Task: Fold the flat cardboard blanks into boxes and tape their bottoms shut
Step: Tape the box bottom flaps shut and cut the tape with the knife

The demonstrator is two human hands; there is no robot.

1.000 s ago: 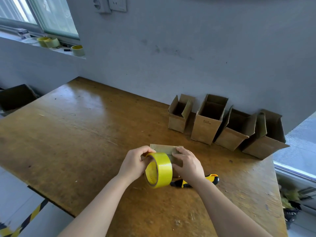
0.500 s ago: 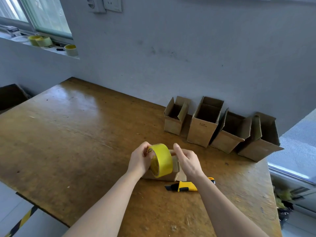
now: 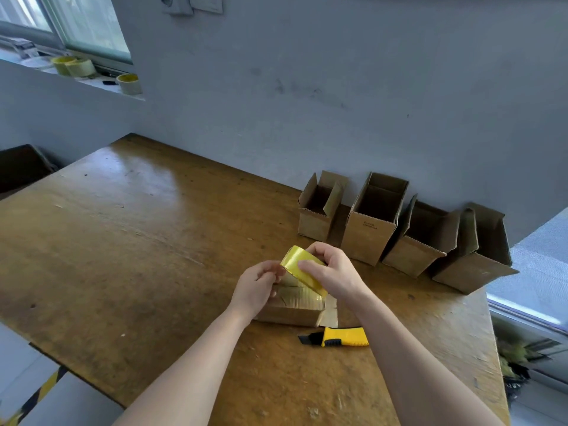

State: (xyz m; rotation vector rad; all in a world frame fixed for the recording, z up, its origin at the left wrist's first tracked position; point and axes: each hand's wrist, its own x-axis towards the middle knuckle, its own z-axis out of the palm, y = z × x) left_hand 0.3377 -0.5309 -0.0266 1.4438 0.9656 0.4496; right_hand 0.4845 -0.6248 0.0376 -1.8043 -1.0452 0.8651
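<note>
In the head view, your right hand was clamped around the yellow tape roll, held just above the upturned box lying on the table. Your left hand was curled at the roll's edge; whether it pinched the loose end was too blurred to tell. This looked like the taping step, with the bottom flaps folded shut. Next, you would likely need to draw tape along the seam, press it flat, then reach for the knife just beside the box. Four open boxes stood by the wall.
</note>
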